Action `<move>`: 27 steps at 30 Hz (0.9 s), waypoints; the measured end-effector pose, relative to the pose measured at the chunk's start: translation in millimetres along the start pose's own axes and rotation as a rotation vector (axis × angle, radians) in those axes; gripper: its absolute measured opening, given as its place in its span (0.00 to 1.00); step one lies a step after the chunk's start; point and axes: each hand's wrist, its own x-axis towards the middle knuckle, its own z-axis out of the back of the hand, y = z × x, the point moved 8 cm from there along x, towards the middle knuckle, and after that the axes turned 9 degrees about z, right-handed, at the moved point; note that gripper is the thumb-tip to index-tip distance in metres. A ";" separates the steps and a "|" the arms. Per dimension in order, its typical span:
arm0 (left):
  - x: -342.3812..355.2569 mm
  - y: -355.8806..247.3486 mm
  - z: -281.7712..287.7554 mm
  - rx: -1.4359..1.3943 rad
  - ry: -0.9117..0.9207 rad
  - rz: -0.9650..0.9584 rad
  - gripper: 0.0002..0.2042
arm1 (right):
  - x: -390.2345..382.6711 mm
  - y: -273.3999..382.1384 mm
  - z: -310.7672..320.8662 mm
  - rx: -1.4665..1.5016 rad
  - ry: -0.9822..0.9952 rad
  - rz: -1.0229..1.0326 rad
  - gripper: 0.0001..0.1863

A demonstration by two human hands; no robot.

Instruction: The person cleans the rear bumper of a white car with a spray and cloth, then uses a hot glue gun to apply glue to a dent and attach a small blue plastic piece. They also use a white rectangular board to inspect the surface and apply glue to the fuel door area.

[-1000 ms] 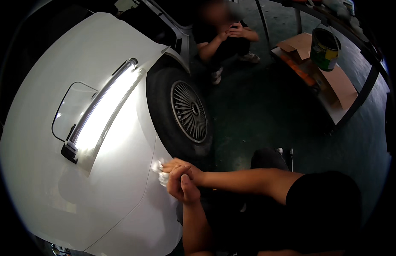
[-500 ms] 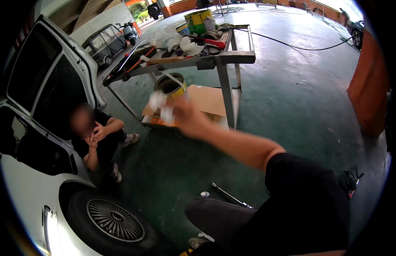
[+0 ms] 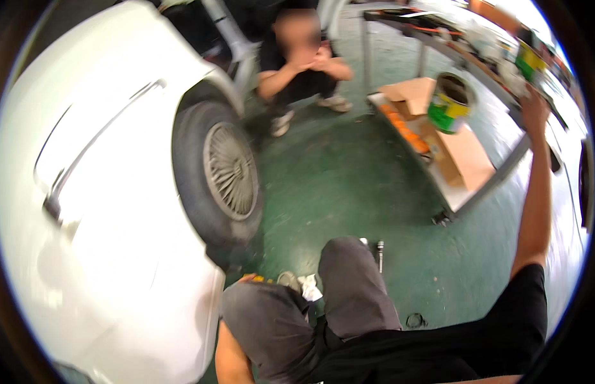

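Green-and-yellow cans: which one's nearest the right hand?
The upper can, on top of the cart, just beyond the right hand. The lower can is farther off, down by the cardboard.

No legible lettering or numbers anywhere.

One head-worn fisheye camera looks steeply down and forward from above the wearer's grey trousers (image 3: 358,285), which are close at the lower edge. The white car (image 3: 124,269) fills the left side; the table (image 3: 477,74) stands farther off at upper right, edges bending.
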 end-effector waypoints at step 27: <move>-159.0 331.9 138.0 -0.344 -0.721 0.326 0.13 | 51.2 -31.0 51.6 -0.283 -0.315 0.020 0.35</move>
